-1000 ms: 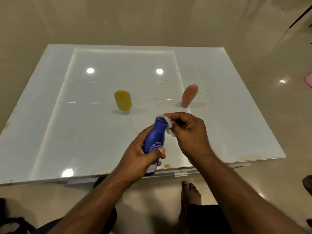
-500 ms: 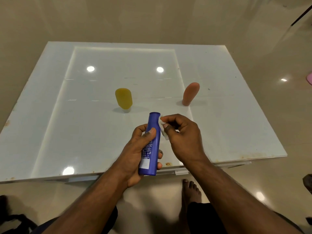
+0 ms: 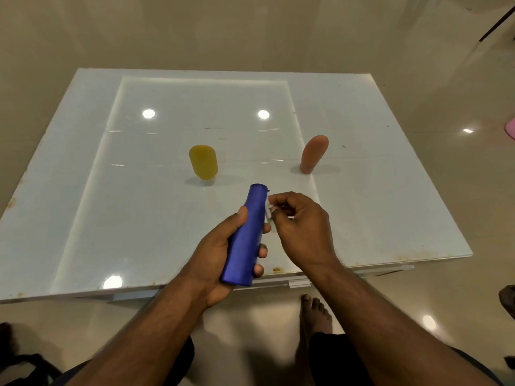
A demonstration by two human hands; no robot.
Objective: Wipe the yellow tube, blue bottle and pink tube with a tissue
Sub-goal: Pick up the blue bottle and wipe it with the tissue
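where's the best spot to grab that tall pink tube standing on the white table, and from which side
Probably around the middle of the tall pink tube, coming from its near side with the right hand. It stands on a narrow base, leaning right, so a top push could tip it. The glossy white table around it is bare.

Both bare forearms reach up from the lower frame toward the centre. The left hand (image 3: 220, 254) is curled in a full grasp, thumb up, fingers (image 3: 260, 250) wrapped round. The right hand (image 3: 302, 229), knuckles up, pinches its fingertips together just beside it.
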